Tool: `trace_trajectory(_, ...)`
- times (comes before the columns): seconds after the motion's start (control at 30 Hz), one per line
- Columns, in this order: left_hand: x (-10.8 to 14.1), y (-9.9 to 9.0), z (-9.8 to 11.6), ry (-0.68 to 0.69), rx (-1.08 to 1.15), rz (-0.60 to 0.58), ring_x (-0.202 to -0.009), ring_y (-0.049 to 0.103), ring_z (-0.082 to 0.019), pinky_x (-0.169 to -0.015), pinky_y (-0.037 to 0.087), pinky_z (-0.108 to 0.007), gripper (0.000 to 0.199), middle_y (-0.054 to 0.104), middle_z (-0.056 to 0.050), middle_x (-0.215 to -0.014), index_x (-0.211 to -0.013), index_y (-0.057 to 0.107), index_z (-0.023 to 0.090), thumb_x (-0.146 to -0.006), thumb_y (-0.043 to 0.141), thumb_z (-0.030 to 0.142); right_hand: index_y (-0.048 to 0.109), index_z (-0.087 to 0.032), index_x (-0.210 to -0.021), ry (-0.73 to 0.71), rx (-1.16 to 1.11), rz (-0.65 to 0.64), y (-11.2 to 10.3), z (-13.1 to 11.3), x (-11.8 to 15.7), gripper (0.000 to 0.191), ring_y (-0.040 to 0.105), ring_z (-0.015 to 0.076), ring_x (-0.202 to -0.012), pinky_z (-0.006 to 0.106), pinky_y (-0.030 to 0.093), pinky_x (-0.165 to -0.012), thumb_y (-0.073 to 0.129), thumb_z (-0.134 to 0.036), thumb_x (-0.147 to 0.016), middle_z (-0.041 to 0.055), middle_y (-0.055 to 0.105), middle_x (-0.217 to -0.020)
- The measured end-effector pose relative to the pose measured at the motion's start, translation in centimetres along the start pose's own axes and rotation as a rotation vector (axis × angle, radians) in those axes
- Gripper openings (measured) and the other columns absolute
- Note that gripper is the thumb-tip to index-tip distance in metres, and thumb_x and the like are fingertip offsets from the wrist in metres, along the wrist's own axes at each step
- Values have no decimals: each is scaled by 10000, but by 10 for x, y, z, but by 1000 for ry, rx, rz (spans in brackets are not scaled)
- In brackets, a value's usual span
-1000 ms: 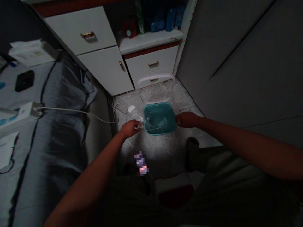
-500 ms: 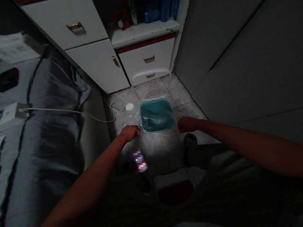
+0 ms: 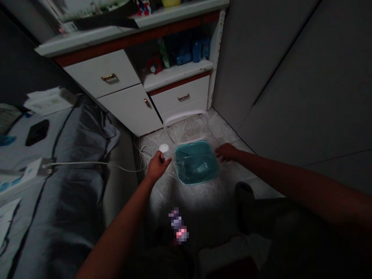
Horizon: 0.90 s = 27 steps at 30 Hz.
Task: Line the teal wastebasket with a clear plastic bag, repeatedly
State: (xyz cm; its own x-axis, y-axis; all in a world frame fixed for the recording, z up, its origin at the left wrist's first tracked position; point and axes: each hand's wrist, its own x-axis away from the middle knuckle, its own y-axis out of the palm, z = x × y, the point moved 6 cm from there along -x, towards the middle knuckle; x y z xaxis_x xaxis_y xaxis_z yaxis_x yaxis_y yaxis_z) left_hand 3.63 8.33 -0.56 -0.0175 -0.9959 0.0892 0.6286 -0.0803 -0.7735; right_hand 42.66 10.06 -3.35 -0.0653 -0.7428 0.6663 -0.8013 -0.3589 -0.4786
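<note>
A teal plastic bin (image 3: 196,162) stands on the grey tiled floor, with clear plastic film over its opening and around its rim. Left of the bin is my left hand (image 3: 157,166), its thumb and fingers apart and nothing visible between them. My right hand (image 3: 226,152) hovers by the bin's right rim with fingers spread a little; I see nothing in it. A white curved handle or frame (image 3: 186,113) rises behind the bin.
White cabinets (image 3: 130,110) with brass handles stand ahead. A bed with grey bedding (image 3: 78,155) is at the left, bearing a power strip (image 3: 37,170) whose white cable reaches the floor. Grey panels (image 3: 290,77) line the right. A pixelated item (image 3: 178,226) lies near my feet.
Both hands have gone from closed to open. The film now lies lower over the bin instead of stretching between my hands. The view has tilted up, showing the cabinet top.
</note>
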Motion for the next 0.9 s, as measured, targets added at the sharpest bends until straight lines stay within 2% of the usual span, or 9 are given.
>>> trace_trajectory(0.1, -17, 4, 9, 100, -78, -3, -724, 659, -188, -724, 479, -290, 396, 725, -12, -876, -1184, 656, 258, -907, 666, 541, 713, -83, -968, 6, -12, 79, -6, -15, -16, 341, 703, 153, -500, 228, 479, -431, 651, -416, -1004, 194, 803, -980)
trace_trajectory(0.17, -32, 14, 10, 149, -108, -70, -784, 671, -208, -768, 489, -307, 330, 749, -49, -919, -1056, 718, 240, -925, 620, 526, 708, -85, -973, -27, 28, 129, -9, -22, -25, 286, 699, 155, -501, 226, 497, -437, 702, -371, -976, 174, 798, -916)
trace_trajectory(0.23, -48, 22, 8, 150, -68, -106, -829, 671, -221, -807, 499, -318, 324, 753, -65, -903, -897, 724, 220, -919, 588, 512, 702, -103, -1087, -59, 32, 154, -9, -26, -32, 226, 699, 154, -510, 218, 521, -460, 756, -255, -930, 121, 786, -851)
trace_trajectory(0.3, -63, 30, 0, 35, 69, -117, -838, 665, -219, -818, 507, -318, 294, 735, -53, -846, -802, 694, 210, -886, 583, 470, 686, -139, -1195, -78, -8, 121, -4, -27, -38, 345, 697, 150, -526, 215, 550, -498, 804, -159, -871, 56, 756, -769)
trace_trajectory(0.37, -74, 37, -14, -184, 250, -109, -828, 654, -217, -789, 511, -317, 235, 706, -43, -799, -743, 657, 206, -838, 578, 406, 691, -158, -1213, -108, -50, 60, 1, -27, -42, 415, 685, 138, -542, 214, 570, -536, 838, -117, -827, 6, 713, -692)
trace_trajectory(0.47, -82, 49, -29, -448, 421, -106, -770, 635, -221, -700, 506, -327, 200, 672, -59, -766, -722, 606, 206, -805, 529, 371, 725, -131, -1097, -137, -62, 46, 2, -27, -46, 265, 651, 115, -550, 204, 562, -551, 813, -118, -848, -9, 671, -660)
trace_trajectory(0.57, -85, 60, -36, -566, 502, -136, -694, 620, -202, -654, 513, -327, 176, 648, -61, -766, -749, 548, 213, -787, 513, 381, 730, -118, -980, -116, -53, 58, -1, -24, -50, 79, 636, 111, -558, 201, 522, -525, 738, -176, -927, 12, 668, -695)
trace_trajectory(0.73, -84, 78, -43, -702, 629, -146, -632, 574, -161, -628, 511, -288, 170, 582, -20, -730, -787, 487, 220, -767, 530, 384, 699, -124, -898, -54, -56, 69, -8, -21, -55, 103, 614, 95, -527, 206, 403, -487, 654, -198, -955, 42, 719, -801)
trace_trajectory(0.9, -82, 93, -45, -786, 691, -149, -598, 540, -157, -597, 481, -276, 174, 532, 3, -686, -769, 475, 225, -745, 564, 373, 651, -146, -948, 84, -181, 66, -6, -14, -66, 76, 545, 85, -477, 229, 329, -486, 606, -206, -959, 60, 760, -824)
